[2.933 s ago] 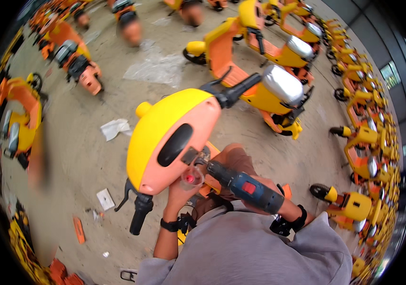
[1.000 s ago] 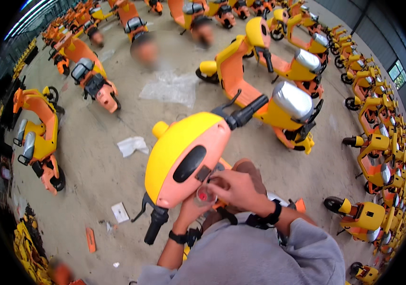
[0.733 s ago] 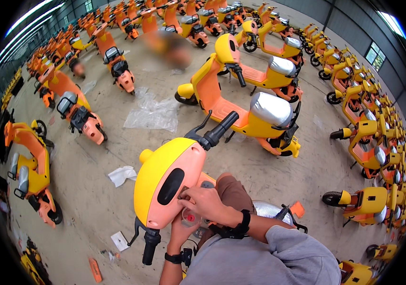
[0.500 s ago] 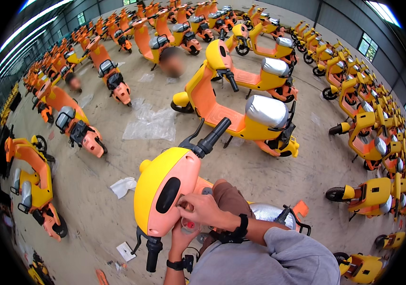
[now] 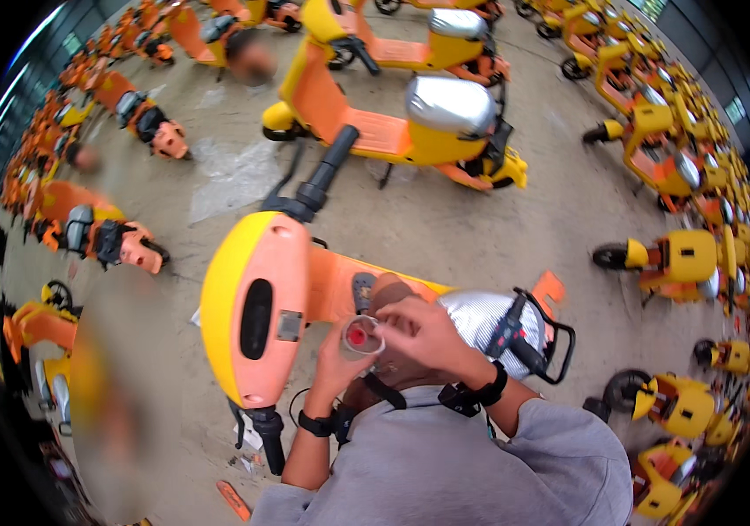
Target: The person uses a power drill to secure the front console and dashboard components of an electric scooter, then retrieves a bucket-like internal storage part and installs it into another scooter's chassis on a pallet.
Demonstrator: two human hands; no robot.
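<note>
A small clear plastic cup (image 5: 362, 337) with something red inside is held in my left hand (image 5: 331, 361), its fingers wrapped round the side. My right hand (image 5: 432, 336) is beside the cup, fingers bent and the tips at its rim; whether a small piece sits between them is too small to make out. Left of my hands stands the yellow and orange head of a scooter (image 5: 283, 254), with a black oval display (image 5: 256, 319). A small grey square plate (image 5: 288, 325) sits on its orange face, next to the display.
The scooter's silver-covered seat (image 5: 480, 320) is to the right of my hands. Another yellow and orange scooter (image 5: 375, 131) stands ahead, and rows of scooters line both sides. Clear plastic sheeting (image 5: 230, 175) and an orange strip (image 5: 234, 500) lie on the floor.
My right hand has left the scooter head's orange face and come back to the cup. The grey plate there is now uncovered. The view has tilted down and shifted.
</note>
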